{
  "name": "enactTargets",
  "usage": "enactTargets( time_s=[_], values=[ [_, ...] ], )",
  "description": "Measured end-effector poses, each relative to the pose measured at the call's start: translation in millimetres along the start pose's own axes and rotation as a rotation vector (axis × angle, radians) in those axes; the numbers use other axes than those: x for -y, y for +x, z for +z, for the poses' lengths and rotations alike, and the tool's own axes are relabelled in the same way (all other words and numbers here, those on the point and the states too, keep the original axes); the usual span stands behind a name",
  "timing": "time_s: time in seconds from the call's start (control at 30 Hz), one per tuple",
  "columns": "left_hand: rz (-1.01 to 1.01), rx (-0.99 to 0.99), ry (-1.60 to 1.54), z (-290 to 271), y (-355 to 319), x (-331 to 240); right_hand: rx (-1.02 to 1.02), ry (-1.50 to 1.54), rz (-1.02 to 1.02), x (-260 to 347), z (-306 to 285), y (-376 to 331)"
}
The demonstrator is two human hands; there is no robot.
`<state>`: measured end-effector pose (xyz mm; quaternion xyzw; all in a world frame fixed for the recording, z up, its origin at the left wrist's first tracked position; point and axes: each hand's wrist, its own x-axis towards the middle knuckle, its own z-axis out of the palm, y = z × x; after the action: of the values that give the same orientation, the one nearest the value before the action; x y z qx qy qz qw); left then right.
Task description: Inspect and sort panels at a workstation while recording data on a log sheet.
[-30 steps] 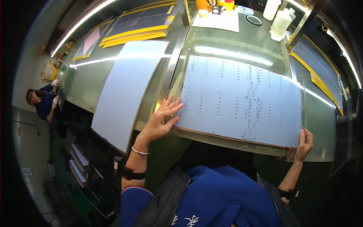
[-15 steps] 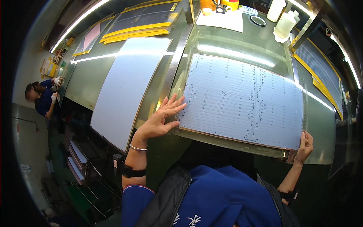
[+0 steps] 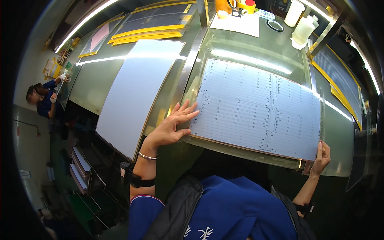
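Note:
A pale blue-white panel (image 3: 240,108) printed with fine lines and rows of small dark marks lies flat on the glass worktop before me. My left hand (image 3: 170,124) is at its left edge, fingers spread and fingertips touching the margin, thumb near the lower left corner. My right hand (image 3: 321,158) is at the lower right corner, thumb and curled fingers closed on the panel's edge; the fingertips are partly hidden. To the left, a plain pale panel (image 3: 136,92) with a thin brown edge rests on the neighbouring worktop.
Yellow-edged dark film sheets (image 3: 148,24) lie far left, and another yellow-edged sheet (image 3: 338,76) lies at the right. White bottles (image 3: 303,30), a tape roll (image 3: 275,26) and a white sheet (image 3: 236,26) stand at the back. A co-worker (image 3: 44,98) and stacked panels (image 3: 80,170) are at left.
The view has shifted slightly. Both hands keep their places on the printed panel. At the far left, the co-worker's gloved hands have moved and a sheet beside them is tilted differently.

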<state>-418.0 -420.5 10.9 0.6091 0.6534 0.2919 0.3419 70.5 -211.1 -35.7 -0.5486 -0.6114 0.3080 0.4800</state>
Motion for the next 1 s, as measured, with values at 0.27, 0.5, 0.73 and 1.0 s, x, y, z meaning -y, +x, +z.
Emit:
enactTargets(
  time_s=[0.27,0.5,0.73,1.0],
  values=[
    [0.019,-0.003,0.015,1.9,4.8,-3.2,0.0,0.018,-0.002,-3.5,-7.8,5.2],
    [0.011,0.011,0.118,4.3,14.5,-1.3,0.453,0.552,0.126,39.6,-25.2,20.0],
    [0.014,-0.002,0.121,9.8,5.6,-5.0,0.66,0.281,0.47,54.9,-6.1,118.2],
    [-0.035,-0.031,0.092,11.0,3.0,-10.8,0.522,-0.668,0.16,44.0,46.0,154.3]
  ],
)
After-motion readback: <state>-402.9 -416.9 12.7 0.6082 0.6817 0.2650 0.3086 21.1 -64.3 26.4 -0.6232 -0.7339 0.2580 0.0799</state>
